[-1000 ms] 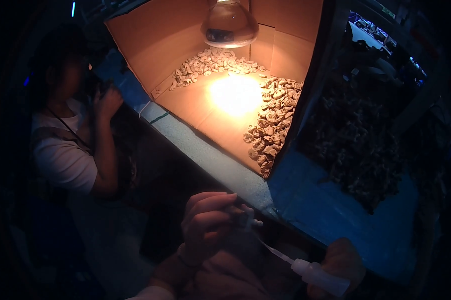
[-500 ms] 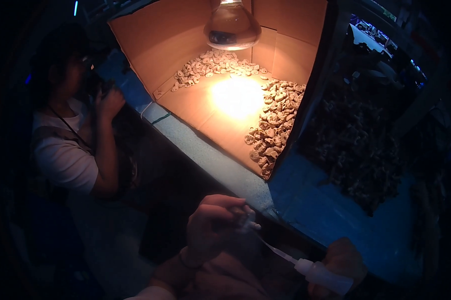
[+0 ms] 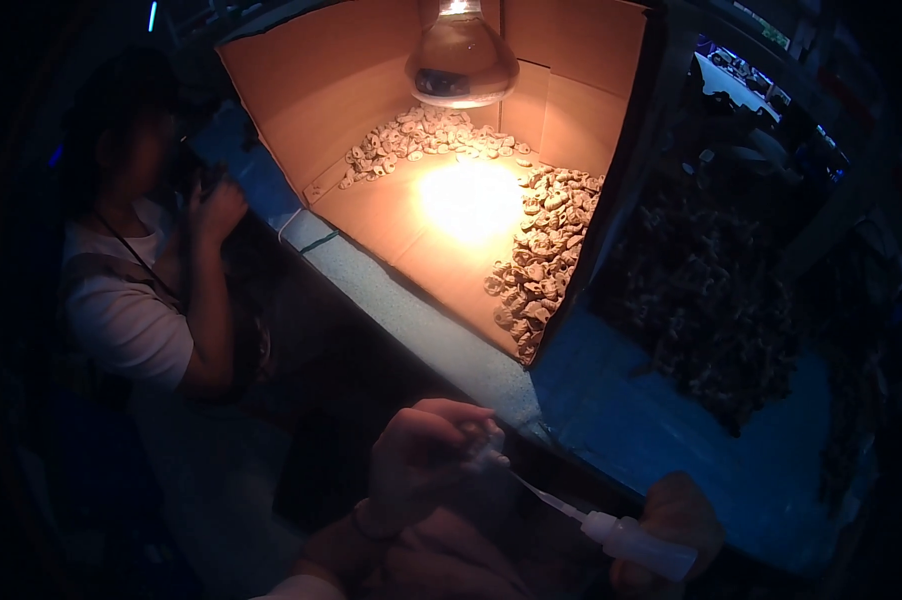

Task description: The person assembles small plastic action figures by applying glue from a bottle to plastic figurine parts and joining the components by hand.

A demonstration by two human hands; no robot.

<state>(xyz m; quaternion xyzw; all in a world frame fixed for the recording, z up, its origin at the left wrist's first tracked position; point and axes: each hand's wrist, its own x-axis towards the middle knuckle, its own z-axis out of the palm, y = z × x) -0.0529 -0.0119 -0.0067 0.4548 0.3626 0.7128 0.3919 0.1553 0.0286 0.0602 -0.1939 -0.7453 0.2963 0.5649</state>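
Note:
My left hand [image 3: 411, 455] is closed, with a small pale piece [image 3: 487, 452] pinched at its fingertips. The piece is partly hidden and too dim for me to tell its kind. In my right hand [image 3: 689, 520] is a white plastic squeeze bottle [image 3: 636, 545] with a long thin nozzle [image 3: 551, 498]. It lies tilted, and its tip points up and left at the pale piece. Whether the tip touches the piece I cannot tell. Both hands are in dim light, just in front of the table edge.
Beyond my hands, a lit heat lamp [image 3: 463, 65] hangs in an open-sided cardboard box [image 3: 361, 210]. Small pale pieces [image 3: 381, 148] and browner ones [image 3: 546, 255] lie heaped inside. A dark heap [image 3: 721, 320] covers blue sheeting [image 3: 621, 390] at right. Another person [image 3: 131, 320] is at left.
Both hands have shifted slightly, with the bottle moving a little to the left. The pale piece is still in my left fingertips.

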